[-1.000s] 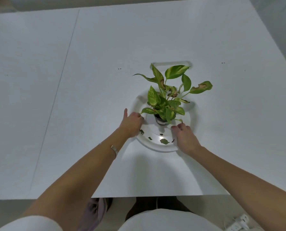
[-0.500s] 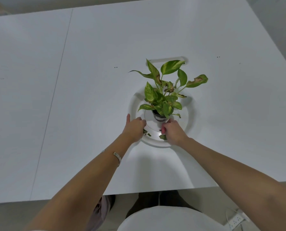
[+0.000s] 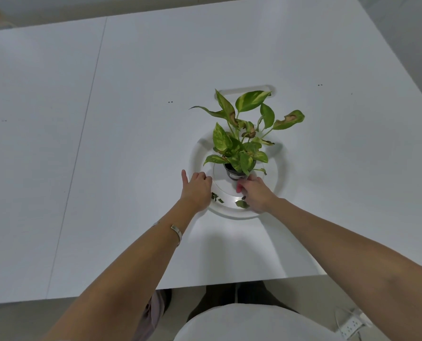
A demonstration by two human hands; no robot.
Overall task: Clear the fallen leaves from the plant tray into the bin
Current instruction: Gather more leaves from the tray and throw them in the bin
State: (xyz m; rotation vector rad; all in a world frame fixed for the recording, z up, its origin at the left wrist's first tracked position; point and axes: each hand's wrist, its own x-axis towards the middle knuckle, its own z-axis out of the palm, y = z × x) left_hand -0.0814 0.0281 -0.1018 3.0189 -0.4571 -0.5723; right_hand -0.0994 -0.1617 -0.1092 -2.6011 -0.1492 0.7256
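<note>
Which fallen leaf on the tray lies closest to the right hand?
The larger leaf, right beside the right hand; the smaller bits lie by the left hand.

white table (image 3: 131,143); power strip (image 3: 352,327) on the floor, lower right.

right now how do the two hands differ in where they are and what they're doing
The left hand rests at the white tray's left rim, thumb pointing away; the right hand reaches inside the tray, beside the dark pot.
The left hand looks set on the rim with no leaf in its grip; the right hand's fingers curl down near a fallen leaf, and whether they hold anything is hidden.
Only the left wrist wears a bracelet.
Both are bare.
</note>
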